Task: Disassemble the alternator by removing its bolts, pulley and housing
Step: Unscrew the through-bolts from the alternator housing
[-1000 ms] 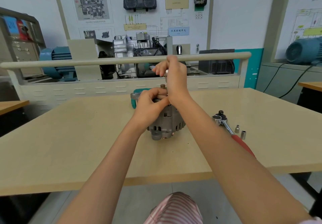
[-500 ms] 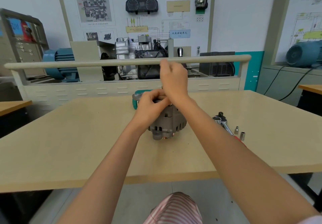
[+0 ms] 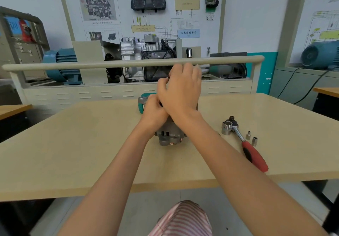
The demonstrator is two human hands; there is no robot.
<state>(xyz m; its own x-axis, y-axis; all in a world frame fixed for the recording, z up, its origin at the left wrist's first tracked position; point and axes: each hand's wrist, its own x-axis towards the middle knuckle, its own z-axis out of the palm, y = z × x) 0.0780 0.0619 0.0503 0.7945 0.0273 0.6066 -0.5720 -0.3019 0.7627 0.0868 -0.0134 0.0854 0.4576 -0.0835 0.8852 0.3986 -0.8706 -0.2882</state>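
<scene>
One alternator (image 3: 169, 134) sits upright near the middle of the pale wooden table (image 3: 73, 144), a grey cast-metal body with ribbed vents and a lug at its near foot, where a sliver of copper winding shows. Two hands cover most of it. The left hand (image 3: 153, 111) curls over its top, fingers wrapped round something there, though the right wrist hides what exactly they grip. The right hand (image 3: 181, 90) is raised just above, back toward the camera, its fingers bent and bunched at a small dark part near the thumb; it may be pinching a tool or shaft, but blur leaves that unsure. Behind the left hand, one teal-handled tool (image 3: 142, 100) with a grey metal head lies on the table, mostly hidden.

To the right lies one ratchet wrench (image 3: 245, 144), chromed steel shank with a red and black grip, its head next to one large shiny socket (image 3: 226, 129). Two small sockets (image 3: 251, 138), short silvery cylinders, stand just beside the shank.

Beyond the table runs one rounded beige rail (image 3: 91, 65), and behind it a cutaway gearbox (image 3: 145, 55) of bare aluminium. Two blue electric motors (image 3: 62, 63) flank the scene, under one printed wall board (image 3: 143, 11).
</scene>
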